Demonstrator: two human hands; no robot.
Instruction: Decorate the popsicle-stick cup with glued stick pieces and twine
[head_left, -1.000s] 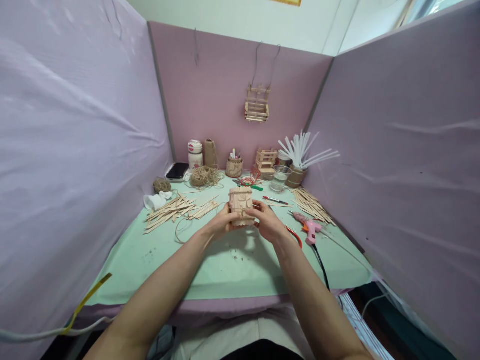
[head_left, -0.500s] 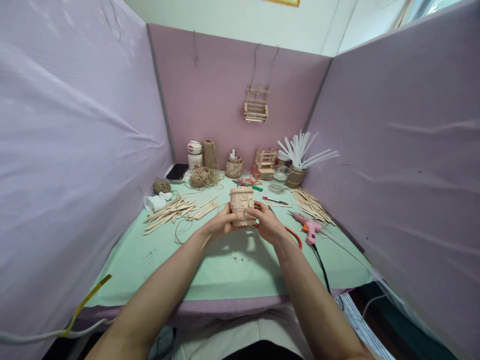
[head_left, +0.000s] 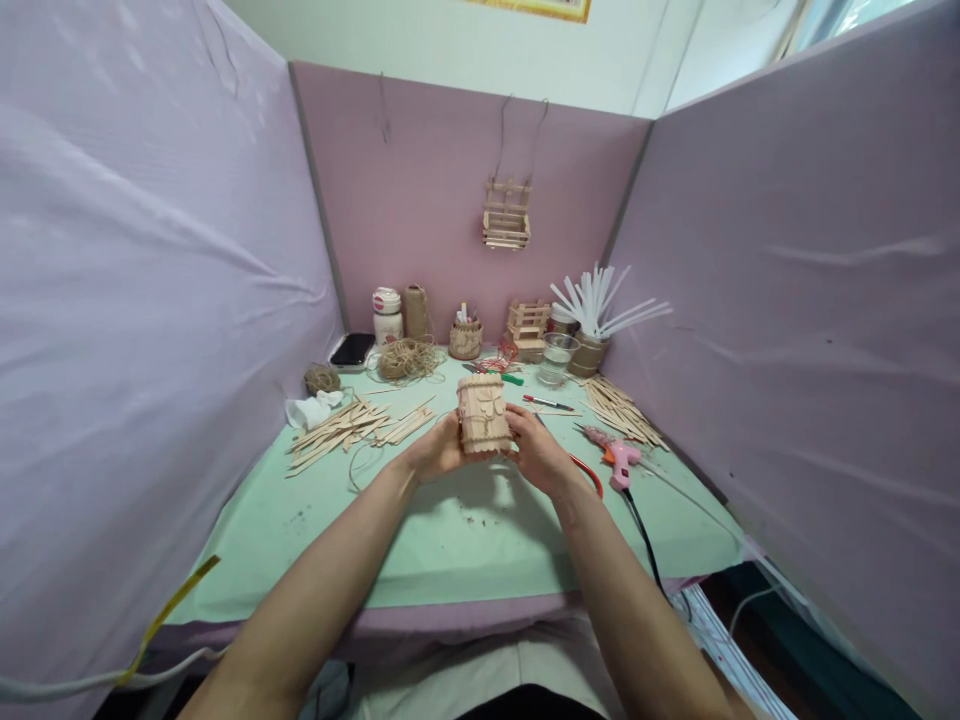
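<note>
Between my two hands is a small pale wooden cup made of craft sticks (head_left: 484, 415), with twine round its rim and base and cut-out shapes on its side. It is held up over the green tabletop. My left hand (head_left: 441, 447) grips its left side, the fingers partly hidden behind it. On the opposite side, my right hand (head_left: 534, 445) has its fingers against the lower right of the cup. Red-handled scissors (head_left: 589, 475) lie partly under my right forearm.
Loose craft sticks (head_left: 337, 435) lie left, more sticks (head_left: 619, 410) right. A pink glue gun (head_left: 621, 460) trails a black cord. Behind stand twine (head_left: 409, 360), a pen holder (head_left: 465, 340), a clear cup (head_left: 556, 358) and a pot of white glue sticks (head_left: 590, 353). Fabric walls enclose the table.
The cup has turned slightly in my hands, and my right thumb has moved off its front towards the right side. The camera view has shifted a little.
</note>
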